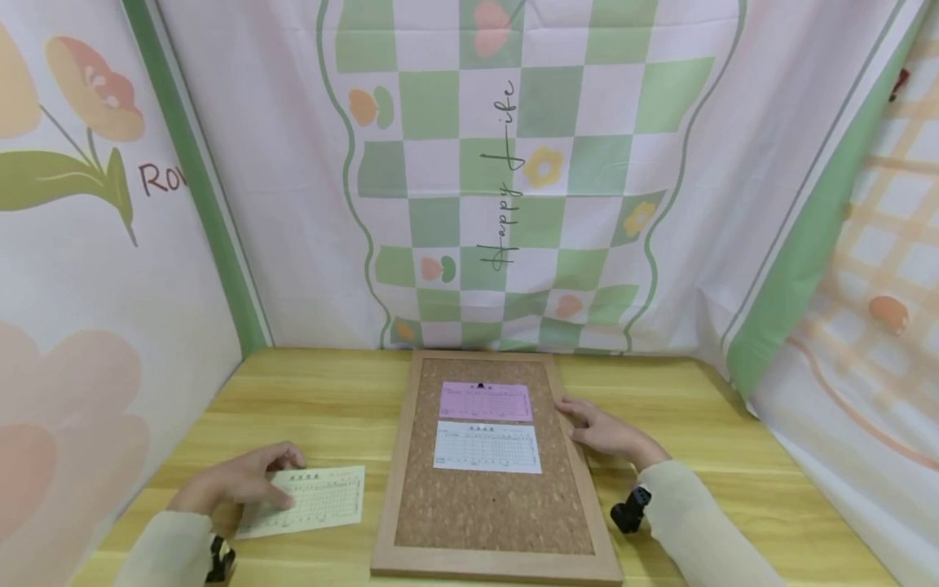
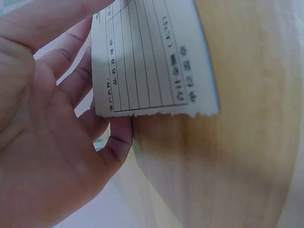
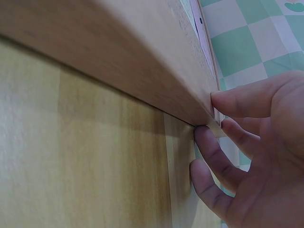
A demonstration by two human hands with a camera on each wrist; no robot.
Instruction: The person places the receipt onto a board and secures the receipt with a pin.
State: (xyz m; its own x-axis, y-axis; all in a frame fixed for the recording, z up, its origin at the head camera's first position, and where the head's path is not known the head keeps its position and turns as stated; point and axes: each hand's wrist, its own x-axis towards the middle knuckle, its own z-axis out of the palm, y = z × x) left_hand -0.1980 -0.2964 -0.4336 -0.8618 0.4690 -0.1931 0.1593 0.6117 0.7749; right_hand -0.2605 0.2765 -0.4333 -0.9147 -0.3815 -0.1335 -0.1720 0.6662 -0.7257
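Observation:
In the head view my left hand (image 1: 253,481) pinches a pale yellow printed form slip (image 1: 326,497), thumb on top, at the left of a wood-framed corkboard (image 1: 506,522). The left wrist view brings its ruled columns and ragged torn edge close; the fingers lie behind the paper (image 2: 147,71). Against the board's right frame rests my right hand (image 1: 609,428). Seen from the right wrist, its thumb and fingertips touch the edge of the wooden frame (image 3: 137,61), the other fingers loosely bent. On the cork are a pink slip (image 1: 484,403) and, just below it, a white slip (image 1: 486,448).
A small black pin or clip (image 1: 480,386) sits at the pink slip's top edge. The board lies on a wood-grain table (image 1: 323,399). Behind the table hangs a green-and-white checked curtain (image 1: 484,163), with printed fabric walls on both sides.

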